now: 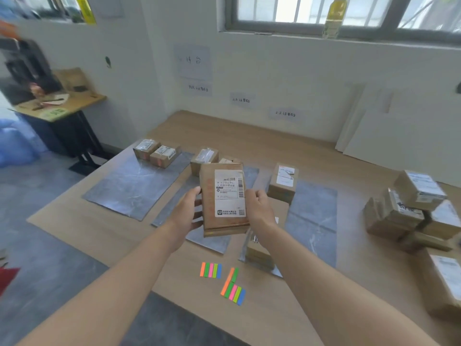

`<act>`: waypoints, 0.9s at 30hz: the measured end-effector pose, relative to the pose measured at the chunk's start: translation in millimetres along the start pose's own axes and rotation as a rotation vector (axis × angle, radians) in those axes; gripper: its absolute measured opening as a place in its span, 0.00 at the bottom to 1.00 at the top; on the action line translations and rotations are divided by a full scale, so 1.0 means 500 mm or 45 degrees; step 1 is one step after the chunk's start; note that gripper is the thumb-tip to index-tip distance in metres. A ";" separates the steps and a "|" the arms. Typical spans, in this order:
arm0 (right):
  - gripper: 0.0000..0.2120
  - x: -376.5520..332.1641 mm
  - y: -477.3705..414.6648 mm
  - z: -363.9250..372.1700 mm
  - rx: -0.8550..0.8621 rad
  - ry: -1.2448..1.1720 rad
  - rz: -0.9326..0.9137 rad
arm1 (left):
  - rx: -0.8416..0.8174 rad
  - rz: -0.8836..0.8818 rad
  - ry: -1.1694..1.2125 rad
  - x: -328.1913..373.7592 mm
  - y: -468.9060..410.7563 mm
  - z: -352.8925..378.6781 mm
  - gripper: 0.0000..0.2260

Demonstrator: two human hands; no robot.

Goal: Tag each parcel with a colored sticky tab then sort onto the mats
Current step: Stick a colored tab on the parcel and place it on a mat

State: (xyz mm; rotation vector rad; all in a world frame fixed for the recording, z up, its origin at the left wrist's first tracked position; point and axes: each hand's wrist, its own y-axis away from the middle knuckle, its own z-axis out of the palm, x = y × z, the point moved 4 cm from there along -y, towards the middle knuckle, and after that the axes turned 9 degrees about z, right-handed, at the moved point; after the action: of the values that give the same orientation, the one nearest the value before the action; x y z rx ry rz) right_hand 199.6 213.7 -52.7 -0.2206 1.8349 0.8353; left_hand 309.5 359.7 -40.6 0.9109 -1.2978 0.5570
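Observation:
I hold a flat brown parcel (224,198) with a white shipping label above the table. My left hand (188,212) grips its left edge and my right hand (259,208) grips its right edge. Three grey mats lie on the wooden table: the left mat (129,188), the middle mat (209,240) partly hidden under the parcel, and the right mat (311,216). Two pads of colored sticky tabs (210,270) (234,288) lie near the front edge. Two parcels (157,152) sit on the left mat's far end, and another parcel (283,183) stands by the right mat.
A pile of untagged parcels (409,208) is stacked at the right end of the table, with a larger box (444,283) in front of it. One small parcel (258,253) lies under my right forearm. White boards lean on the wall at the back right. A desk stands far left.

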 end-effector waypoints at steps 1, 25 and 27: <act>0.14 -0.005 -0.004 0.019 -0.004 0.009 0.009 | 0.004 0.005 0.001 0.003 -0.013 -0.017 0.16; 0.12 -0.029 0.015 0.464 0.461 -0.069 0.172 | -0.427 -0.134 -0.172 -0.004 -0.281 -0.406 0.16; 0.12 -0.016 0.016 0.471 0.494 -0.086 0.181 | -0.442 -0.147 -0.163 -0.014 -0.281 -0.410 0.16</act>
State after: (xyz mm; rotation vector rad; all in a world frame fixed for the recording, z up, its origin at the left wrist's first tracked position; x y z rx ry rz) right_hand 374.8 367.1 -88.7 0.1842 1.9232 0.5589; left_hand 536.2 451.9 -85.5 0.7340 -1.3943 0.1762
